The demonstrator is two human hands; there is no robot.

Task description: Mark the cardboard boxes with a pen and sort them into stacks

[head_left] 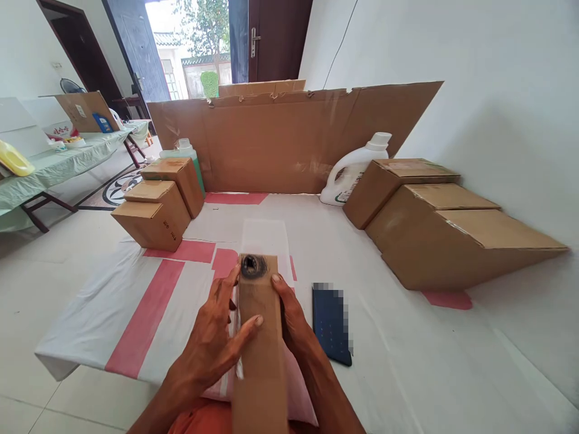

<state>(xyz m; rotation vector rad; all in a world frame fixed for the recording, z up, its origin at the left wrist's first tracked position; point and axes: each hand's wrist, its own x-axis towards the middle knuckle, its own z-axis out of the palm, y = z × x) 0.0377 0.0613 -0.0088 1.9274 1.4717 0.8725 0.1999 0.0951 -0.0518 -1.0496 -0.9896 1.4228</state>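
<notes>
A narrow brown cardboard piece (260,337) with a black smudge near its far end lies lengthwise over a white padded sheet (265,238) in front of me. My left hand (217,337) presses against its left side, thumb resting on top. My right hand (292,316) grips its right edge, fingers along the side. A dark phone (330,322) lies flat just right of my right hand.
Stacked cardboard boxes (158,202) stand at the left, larger boxes (434,223) at the right by the wall. A white detergent jug (350,169) and a green bottle (185,147) stand before an upright cardboard sheet (289,138). A table (54,163) is far left.
</notes>
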